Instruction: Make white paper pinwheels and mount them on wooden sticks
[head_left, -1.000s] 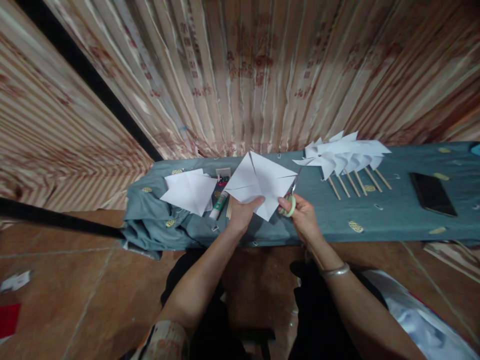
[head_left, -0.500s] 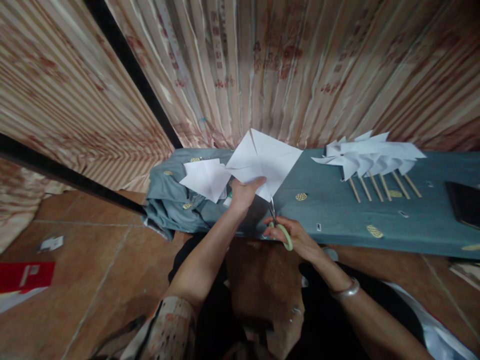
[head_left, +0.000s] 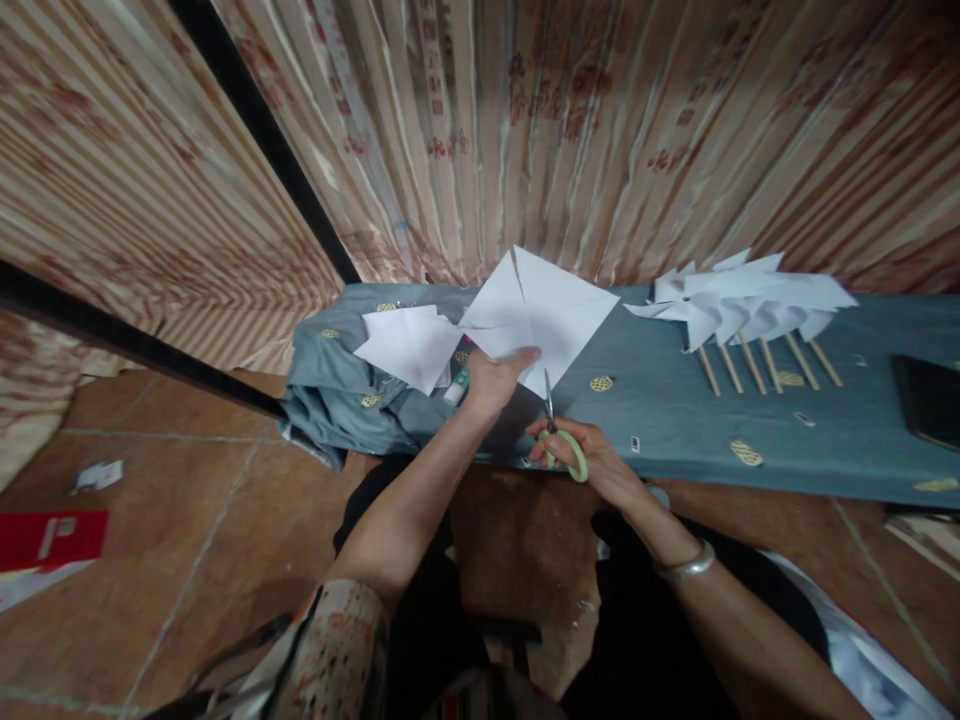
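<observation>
the white paper sheet point(head_left: 566, 310) is held over the cloth-covered desk point(head_left: 660, 410), turned like a diamond, with one corner toward the person. the scissors point(head_left: 551, 415) meet it at that near corner: their long axis runs away from the body, almost straight ahead, so the blades point in from the corner toward the sheet's middle. whether the blades are apart or together is too small to tell.

the right hand point(head_left: 589, 450) is closed around the green handles, its fingers clamped on them, just below the sheet and a little right of the corner. the left hand point(head_left: 496, 382) grips the sheet along its near left edge, thumb on top and the other fingers mostly hidden beneath. both hands are near the corner, the left touching the paper itself, the right reaching it only through the blades.

slits run inward from the far and left corners; at the right corner a faint line shows, cut or crease i cannot tell. a paper stack point(head_left: 409, 345) and a glue stick point(head_left: 455, 385) lie left of the sheet, paper pinwheels point(head_left: 750, 310) well to the right.
</observation>
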